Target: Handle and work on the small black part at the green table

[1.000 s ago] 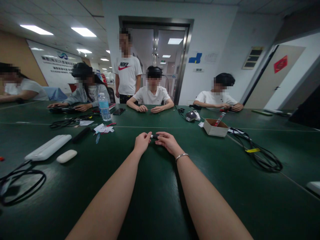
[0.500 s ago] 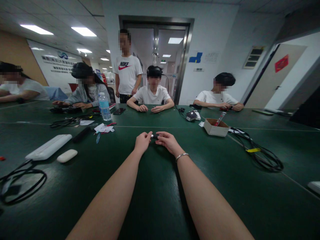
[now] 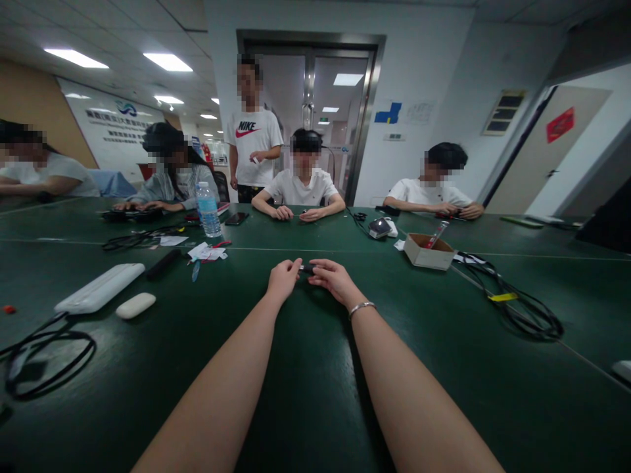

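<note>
Black, small rod-shaped piece [image 3: 308,269] with a bright metal end: 12 o'clock from the wearer, between two bare hands over the dark green tabletop [image 3: 315,368]. Left hand [image 3: 283,279]: thumb and fingers pinched closed on the metal end. Right hand [image 3: 336,281]: fingers curled in on the black end, no wide gap. From the hands: open pale cardboard box [image 3: 424,259] at 3 o'clock, clear plastic bottle [image 3: 209,210] at 10, white oval case [image 3: 136,305] at 9
</note>
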A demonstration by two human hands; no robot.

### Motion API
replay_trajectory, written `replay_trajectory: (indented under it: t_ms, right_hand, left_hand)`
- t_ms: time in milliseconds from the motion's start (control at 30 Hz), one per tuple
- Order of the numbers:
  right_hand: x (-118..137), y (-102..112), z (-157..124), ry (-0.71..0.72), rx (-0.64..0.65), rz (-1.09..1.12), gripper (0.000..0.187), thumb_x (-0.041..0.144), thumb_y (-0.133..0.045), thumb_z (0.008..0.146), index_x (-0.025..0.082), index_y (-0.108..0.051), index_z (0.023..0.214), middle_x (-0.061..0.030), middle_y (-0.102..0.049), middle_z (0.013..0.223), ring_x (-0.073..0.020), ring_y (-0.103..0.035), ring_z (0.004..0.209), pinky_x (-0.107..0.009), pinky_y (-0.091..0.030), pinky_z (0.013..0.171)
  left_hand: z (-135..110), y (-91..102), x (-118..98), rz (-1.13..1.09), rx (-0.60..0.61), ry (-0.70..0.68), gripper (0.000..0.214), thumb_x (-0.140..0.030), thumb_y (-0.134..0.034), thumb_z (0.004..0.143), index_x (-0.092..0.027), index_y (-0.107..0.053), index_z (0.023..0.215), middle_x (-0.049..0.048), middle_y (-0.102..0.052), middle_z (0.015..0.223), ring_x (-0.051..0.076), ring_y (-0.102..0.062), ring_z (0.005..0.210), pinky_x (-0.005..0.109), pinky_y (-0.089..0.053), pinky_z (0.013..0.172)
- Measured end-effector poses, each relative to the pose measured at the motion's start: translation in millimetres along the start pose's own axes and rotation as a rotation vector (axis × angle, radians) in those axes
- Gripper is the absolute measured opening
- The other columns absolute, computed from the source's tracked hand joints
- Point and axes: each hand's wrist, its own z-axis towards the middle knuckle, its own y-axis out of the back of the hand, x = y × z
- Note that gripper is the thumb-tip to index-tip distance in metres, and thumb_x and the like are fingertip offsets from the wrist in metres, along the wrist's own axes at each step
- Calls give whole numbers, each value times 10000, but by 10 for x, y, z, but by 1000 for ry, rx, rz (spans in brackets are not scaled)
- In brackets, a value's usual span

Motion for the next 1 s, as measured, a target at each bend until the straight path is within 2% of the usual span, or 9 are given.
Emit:
replay_trajectory:
  t_ms: [200,333,467,567,667,800,1000]
  right_hand:
    - [-20,12,21,-9,-26,19,74,71,-588,839,95,-636,891,-51,-641,680,-125,-632,544,-216,-567,553]
    - [-45,31,48,0,-35,52,59,140,-645,828,98,-632,867,-51,-636,662,-126,-621,528,-214,-555,518]
    - [-52,32,61,-7,-50,64,61,154,-633,839,95,-631,855,-51,-629,642,-124,-615,515,-203,-542,491]
    - [-49,27,64,-5,-49,61,55,141,-609,850,91,-632,855,-57,-631,646,-123,-613,514,-200,-538,491]
    - [-51,28,67,-9,-42,54,52,137,-611,846,92,-636,849,-61,-636,654,-123,-609,511,-205,-537,493]
    - [-63,43,73,-11,-20,49,59,143,-631,832,90,-651,848,-71,-646,673,-122,-604,509,-209,-530,494]
    - [-68,69,58,5,27,60,130,141,-721,755,98,-695,875,-79,-667,732,-125,-614,568,-224,-539,557]
  left_hand:
    - [52,-30,78,-101,41,-21,390,-522,-472,813,-163,-593,721,15,-592,636,126,-531,567,243,-388,547]
    - [59,-60,74,-239,62,-44,273,-425,-535,785,-158,-594,777,8,-574,653,120,-521,584,225,-392,530]
    - [39,-61,26,-323,64,-97,191,-305,-610,729,-159,-610,852,33,-603,786,129,-554,693,211,-423,562]
    - [33,-63,6,-386,68,-40,257,-273,-628,717,-167,-587,947,43,-602,864,130,-572,710,208,-439,552]
    - [35,-77,17,-422,82,22,276,-353,-576,780,-162,-552,977,26,-592,763,107,-548,584,203,-418,497]
    - [39,-87,48,-392,91,-46,245,-380,-525,820,-150,-538,901,-29,-518,563,80,-467,463,189,-379,469]
    - [60,-64,78,-326,102,-13,221,-373,-518,827,-156,-523,783,-33,-525,530,79,-464,440,191,-358,452]
